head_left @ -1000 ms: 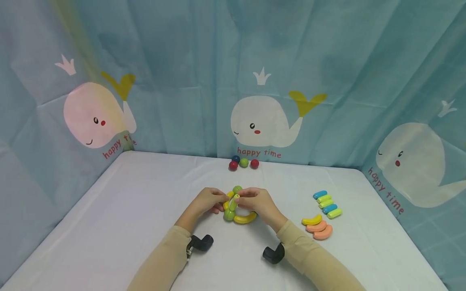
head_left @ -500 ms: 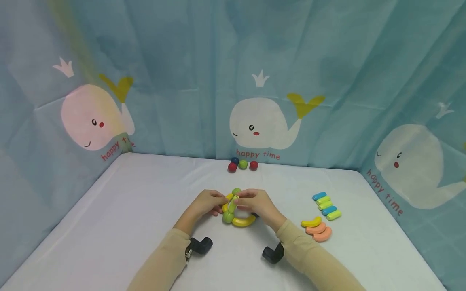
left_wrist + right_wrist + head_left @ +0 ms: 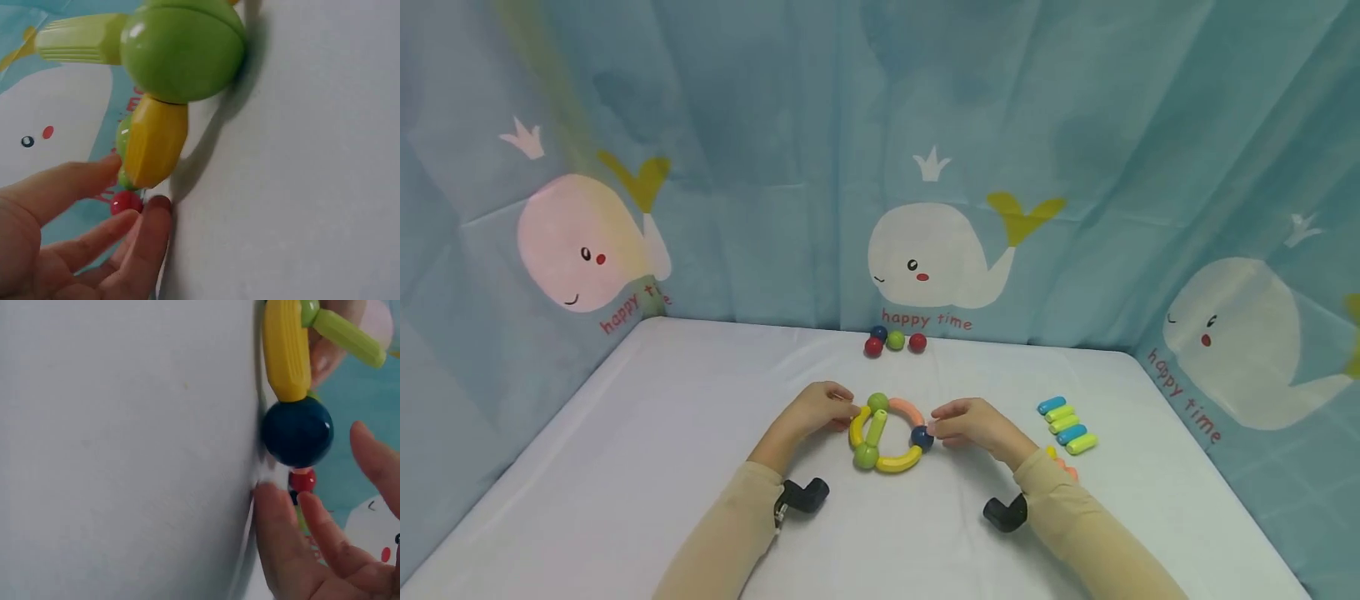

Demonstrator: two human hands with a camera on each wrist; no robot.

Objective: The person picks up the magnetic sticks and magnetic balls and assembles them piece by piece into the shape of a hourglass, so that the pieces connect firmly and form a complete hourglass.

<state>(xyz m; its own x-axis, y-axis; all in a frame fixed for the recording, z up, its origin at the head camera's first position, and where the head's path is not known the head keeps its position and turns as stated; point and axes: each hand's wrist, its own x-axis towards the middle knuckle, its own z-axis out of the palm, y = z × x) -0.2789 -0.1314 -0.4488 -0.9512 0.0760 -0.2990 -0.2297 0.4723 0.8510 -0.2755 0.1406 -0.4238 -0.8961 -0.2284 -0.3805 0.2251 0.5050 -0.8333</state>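
Note:
A ring of magnetic-looking toy pieces lies on the table. It joins a yellow curved rod (image 3: 857,429) at the left, a second yellow curved rod (image 3: 898,462) in front, a pink curved rod (image 3: 907,409), two green balls (image 3: 867,456) and a dark blue ball (image 3: 922,437). One straight lime-green rod (image 3: 876,427) leans up from the near green ball. My left hand (image 3: 816,410) is at the left yellow rod, its thumb close to or touching it, fingers loosely bent. To the right of the blue ball, my right hand (image 3: 977,427) has thumb and fingers spread, apart from the ball.
Several loose balls, such as a red ball (image 3: 917,342), lie at the table's back edge. A row of straight rods, including a blue rod (image 3: 1071,434), lies to the right. Nearer, curved rods (image 3: 1070,472) are partly hidden by my right sleeve. A whale-printed curtain (image 3: 760,208) stands behind.
My right hand has let go of the straight lime-green rod and moved right, beside the blue ball. My left hand has shifted slightly left. The pink rod and blue ball have come into sight.

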